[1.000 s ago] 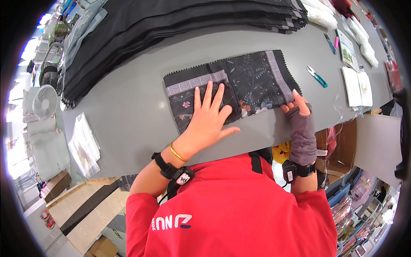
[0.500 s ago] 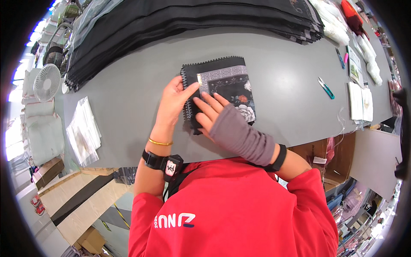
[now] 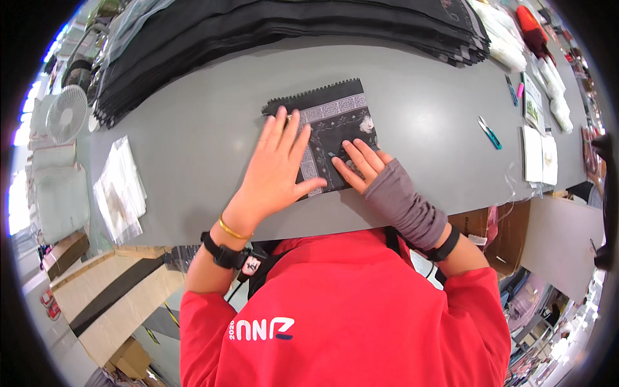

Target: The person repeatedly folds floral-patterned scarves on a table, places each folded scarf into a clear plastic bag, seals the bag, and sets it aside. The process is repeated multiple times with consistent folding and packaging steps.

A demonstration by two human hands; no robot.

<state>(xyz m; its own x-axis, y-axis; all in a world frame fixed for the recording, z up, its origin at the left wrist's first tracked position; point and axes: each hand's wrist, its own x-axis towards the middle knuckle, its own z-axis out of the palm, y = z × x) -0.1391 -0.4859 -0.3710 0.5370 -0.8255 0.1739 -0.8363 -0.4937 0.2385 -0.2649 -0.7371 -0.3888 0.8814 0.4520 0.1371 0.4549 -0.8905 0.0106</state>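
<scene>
A folded black cloth (image 3: 335, 126) with a grey patterned border, printed flowers and a scalloped far edge lies on the grey table before me. My left hand (image 3: 277, 161) rests flat across its left side, fingers stretched out and thumb apart. On the lower right part of the cloth lies my right hand (image 3: 367, 164), in a grey fingerless sleeve, its fingers extended. Neither hand grips anything. Parts of the cloth's left edge and flower print are hidden under my hands.
A long pile of black cloths (image 3: 277, 26) spans the table's far side. Clear plastic bags (image 3: 120, 190) lie at the left, near a white fan (image 3: 66, 114). Teal thread snips (image 3: 490, 133) and white packets (image 3: 540, 155) are at the right.
My left hand has gone from holding the cloth's left edge to lying flat on it. My right hand has slid right. The cloth has turned slightly and shifted a little left.
</scene>
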